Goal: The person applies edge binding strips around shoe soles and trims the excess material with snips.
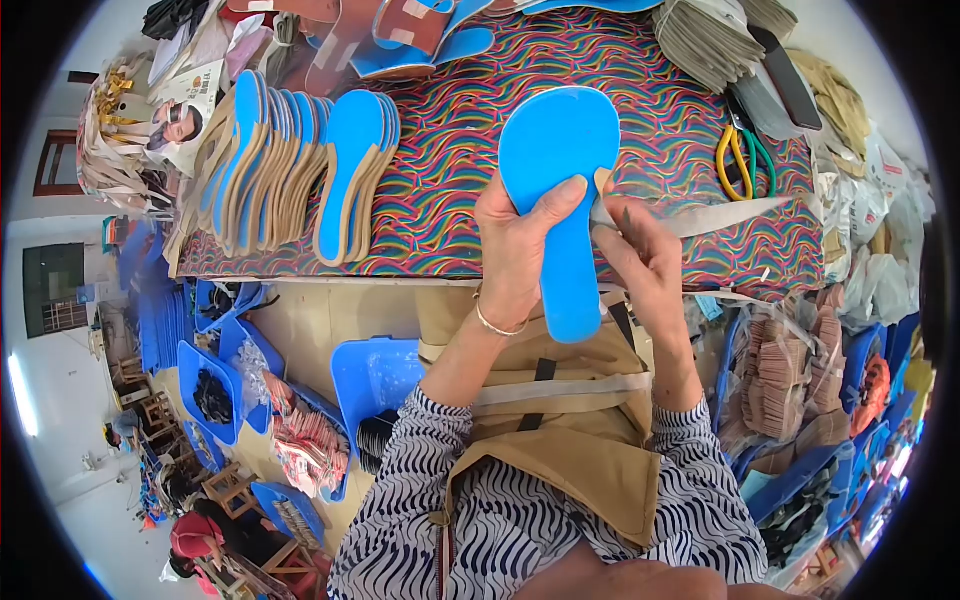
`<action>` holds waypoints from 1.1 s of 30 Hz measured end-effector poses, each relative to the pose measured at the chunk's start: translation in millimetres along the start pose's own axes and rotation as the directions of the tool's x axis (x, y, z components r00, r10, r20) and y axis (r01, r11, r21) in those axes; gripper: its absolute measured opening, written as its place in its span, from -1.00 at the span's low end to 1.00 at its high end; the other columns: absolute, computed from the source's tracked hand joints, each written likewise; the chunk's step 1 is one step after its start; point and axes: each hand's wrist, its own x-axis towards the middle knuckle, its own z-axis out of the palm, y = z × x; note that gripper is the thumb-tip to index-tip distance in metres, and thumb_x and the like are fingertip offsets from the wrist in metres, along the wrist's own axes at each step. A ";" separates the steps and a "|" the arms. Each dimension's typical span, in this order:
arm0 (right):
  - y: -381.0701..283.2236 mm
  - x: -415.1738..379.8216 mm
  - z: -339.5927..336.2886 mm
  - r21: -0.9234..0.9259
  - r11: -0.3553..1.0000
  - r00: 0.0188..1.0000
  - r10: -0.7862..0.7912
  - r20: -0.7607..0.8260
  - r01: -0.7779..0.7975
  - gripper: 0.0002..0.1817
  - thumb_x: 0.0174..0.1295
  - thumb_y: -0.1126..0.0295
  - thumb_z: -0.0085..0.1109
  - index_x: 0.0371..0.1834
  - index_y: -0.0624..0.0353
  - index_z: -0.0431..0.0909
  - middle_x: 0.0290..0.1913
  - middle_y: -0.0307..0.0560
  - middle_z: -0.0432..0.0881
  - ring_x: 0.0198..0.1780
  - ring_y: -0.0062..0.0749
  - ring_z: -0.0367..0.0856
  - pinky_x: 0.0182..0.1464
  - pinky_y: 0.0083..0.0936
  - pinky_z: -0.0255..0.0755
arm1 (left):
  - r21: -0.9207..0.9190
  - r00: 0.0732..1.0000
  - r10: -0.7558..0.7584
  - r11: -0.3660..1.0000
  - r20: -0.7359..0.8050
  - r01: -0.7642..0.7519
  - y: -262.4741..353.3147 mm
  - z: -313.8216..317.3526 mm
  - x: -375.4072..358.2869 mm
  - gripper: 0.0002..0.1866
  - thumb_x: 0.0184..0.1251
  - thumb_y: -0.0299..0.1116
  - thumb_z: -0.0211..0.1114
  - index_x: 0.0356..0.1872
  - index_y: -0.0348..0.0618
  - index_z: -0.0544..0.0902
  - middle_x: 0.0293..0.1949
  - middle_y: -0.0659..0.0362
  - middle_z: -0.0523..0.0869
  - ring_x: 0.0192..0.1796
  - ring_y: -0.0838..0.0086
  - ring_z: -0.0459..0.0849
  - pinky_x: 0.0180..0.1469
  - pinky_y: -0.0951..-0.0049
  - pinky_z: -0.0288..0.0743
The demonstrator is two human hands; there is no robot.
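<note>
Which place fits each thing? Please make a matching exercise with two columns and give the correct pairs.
Things:
1. blue insole
2. scissors
3. row of insoles
4. bracelet

Places:
A. standing on edge, on the left part of the table
B. on the left hand's wrist
C. held between both hands, the right hand at its edge
D. lying at the table's right side

Pairs: 1-C, 2-D, 3-A, 4-B

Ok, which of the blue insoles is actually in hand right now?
The single blue insole gripped by the left hand, upright above the table edge; the others stand in a leaning row on the patterned table.
</note>
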 end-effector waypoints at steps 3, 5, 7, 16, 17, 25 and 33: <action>-1.5 -6.7 3.5 -0.267 0.950 0.987 -0.154 0.051 0.162 -0.91 0.34 0.61 0.06 -0.17 0.36 0.53 -0.42 -0.27 0.56 -0.52 -0.67 0.44 -0.43 -0.67 0.34 | -0.083 0.999 -0.036 0.996 0.042 0.039 8.5 7.6 -2.1 -0.67 0.23 -0.53 0.39 0.01 -0.30 0.57 -0.19 -0.01 0.75 -0.19 0.29 0.78 -0.19 0.37 0.72; -2.6 -11.2 2.6 -0.430 0.881 0.980 -0.186 0.072 0.199 -0.91 0.31 0.60 0.06 -0.20 0.36 0.54 -0.49 -0.08 0.53 -0.52 -0.59 0.48 -0.45 -0.60 0.34 | -0.109 0.997 -0.055 0.992 0.051 0.061 5.7 5.2 -1.4 -0.67 0.23 -0.55 0.39 0.01 -0.32 0.57 -0.18 -0.03 0.75 -0.19 0.28 0.78 -0.20 0.36 0.72; -3.7 -10.8 1.5 -0.409 0.890 0.979 -0.187 0.079 0.203 -0.93 0.30 0.60 0.07 -0.23 0.36 0.54 -0.52 -0.12 0.51 -0.53 -0.62 0.44 -0.47 -0.60 0.31 | -0.134 0.995 -0.073 0.988 0.064 0.082 1.4 4.3 0.5 -0.67 0.22 -0.56 0.38 0.01 -0.33 0.57 -0.18 -0.04 0.75 -0.20 0.26 0.78 -0.20 0.36 0.72; -0.8 0.0 -4.6 -0.146 0.989 0.999 -0.020 0.046 0.027 -0.83 0.34 0.48 0.17 -0.09 0.34 0.64 -0.48 -0.39 0.55 -0.49 -0.82 0.39 -0.48 -0.76 0.21 | 0.080 0.978 0.136 0.985 0.158 -0.150 -9.6 0.6 12.1 -0.68 0.26 -0.53 0.37 0.01 -0.37 0.58 -0.15 -0.04 0.75 -0.16 0.31 0.77 -0.13 0.35 0.70; -4.1 2.9 -2.5 -0.114 0.993 1.000 -0.012 0.021 0.014 -0.83 0.34 0.47 0.18 -0.10 0.33 0.64 -0.48 -0.40 0.54 -0.51 -0.82 0.38 -0.48 -0.76 0.21 | 0.002 0.986 0.076 0.997 0.149 -0.078 -9.8 2.8 9.8 -0.69 0.31 -0.46 0.33 0.02 -0.38 0.58 -0.14 -0.03 0.75 -0.14 0.31 0.76 -0.09 0.35 0.69; 3.6 1.7 -7.9 -0.410 0.873 0.963 -0.255 0.080 0.266 -0.83 0.34 0.50 0.19 -0.08 0.31 0.64 -0.52 -0.32 0.55 -0.52 -0.77 0.40 -0.45 -0.71 0.27 | 0.163 0.998 -0.016 0.987 0.065 0.005 -12.0 -13.8 -7.0 -0.62 0.47 -0.23 0.19 0.05 -0.40 0.55 -0.15 -0.04 0.74 -0.11 0.27 0.75 -0.06 0.31 0.66; 15.0 -22.0 -17.4 -0.517 0.781 0.920 -0.391 0.032 0.350 -0.74 0.18 0.64 0.26 -0.04 0.31 0.63 -0.22 -0.10 0.70 -0.51 -0.64 0.39 -0.46 -0.68 0.26 | -0.187 0.978 -0.188 0.961 0.089 0.202 19.1 -16.4 10.4 -0.65 0.48 -0.21 0.17 -0.02 -0.37 0.52 -0.19 -0.11 0.72 -0.11 0.11 0.75 -0.03 0.08 0.68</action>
